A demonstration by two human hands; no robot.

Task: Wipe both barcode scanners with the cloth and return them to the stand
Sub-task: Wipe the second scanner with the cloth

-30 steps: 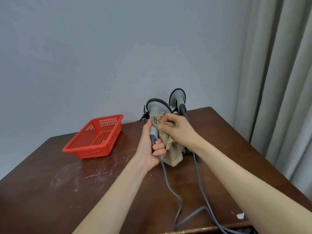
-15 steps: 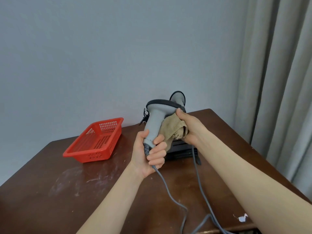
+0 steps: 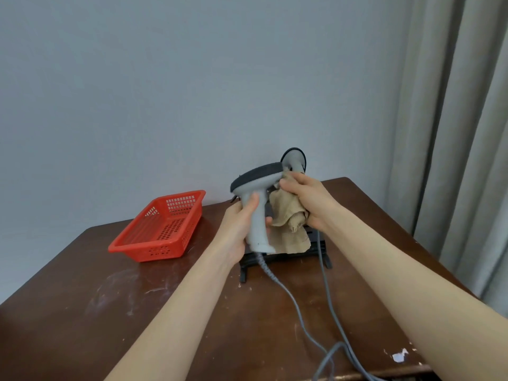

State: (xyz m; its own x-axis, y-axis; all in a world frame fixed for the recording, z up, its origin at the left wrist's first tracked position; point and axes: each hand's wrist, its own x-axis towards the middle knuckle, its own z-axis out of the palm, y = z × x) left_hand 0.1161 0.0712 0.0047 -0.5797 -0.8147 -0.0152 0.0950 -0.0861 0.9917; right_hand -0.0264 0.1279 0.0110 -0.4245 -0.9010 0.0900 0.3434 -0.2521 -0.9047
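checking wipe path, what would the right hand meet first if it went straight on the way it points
Gripping the beige cloth, the right hand points left at the dark-topped grey barcode scanner in the left hand; it likely meets that scanner's head first.

Scanner [image 3: 258, 176] L hand [image 3: 236, 229], cloth [image 3: 286, 213] R hand [image 3: 308, 199]

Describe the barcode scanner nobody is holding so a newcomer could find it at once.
Start at the brown table by the grey wall; the black stand sits near its far edge. Above it, behind the right hand, the free scanner shows only a rounded grey head with a dark rim; unlike the other scanner, no hand grips it.
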